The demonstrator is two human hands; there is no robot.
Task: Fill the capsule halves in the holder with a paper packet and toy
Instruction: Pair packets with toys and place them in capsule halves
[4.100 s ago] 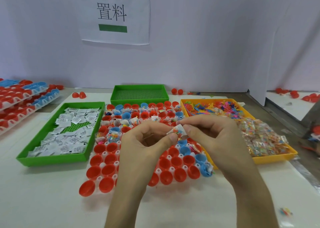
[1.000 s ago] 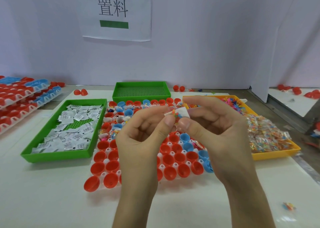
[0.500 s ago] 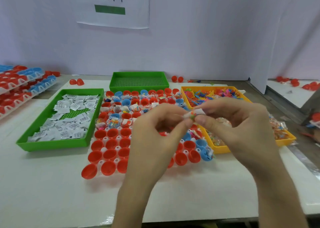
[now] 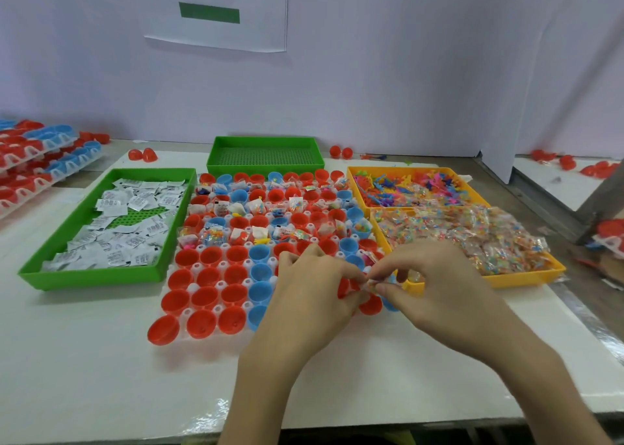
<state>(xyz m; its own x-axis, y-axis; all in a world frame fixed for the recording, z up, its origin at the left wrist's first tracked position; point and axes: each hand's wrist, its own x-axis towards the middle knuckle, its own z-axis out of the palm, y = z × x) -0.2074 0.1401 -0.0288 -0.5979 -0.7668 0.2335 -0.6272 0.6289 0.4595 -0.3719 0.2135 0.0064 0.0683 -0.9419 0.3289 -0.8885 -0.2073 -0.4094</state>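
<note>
Currently pinched: a small folded packet [image 4: 370, 282], white with a fleck of colour, caught between the fingertips of both hands. It is too small for me to tell paper from toy bag.
Left hand [image 4: 314, 296]: grip pressed together on the packet's left end with thumb and forefinger, the other fingers curled, back of the hand up. The forearm runs in from the near edge of the counter [image 4: 101, 360].
Right hand [image 4: 435, 292]: grip pinching the packet's right end the same way, poised over the holder's near right corner, beside the yellow tray [image 4: 526, 277].
Packet's lie: long axis roughly left to right, from one grip to the other, just above the holder [image 4: 221, 284].
Holder: middle of the counter. The far rows are mostly filled; the near rows are bare red and blue capsule halves [image 4: 204, 297].
Deciding relation: empty halves lie below and to the left of the pinch, so I judge the left hand nearer to most of them. Those under my hands are hidden.
Supplies: paper packets [image 4: 128, 228] in the green tray [image 4: 91, 277] at the left side, toy bags [image 4: 472, 238] in the yellow tray at the right.
Next, by my judgement: lower the packet and let go into an empty half.
</note>
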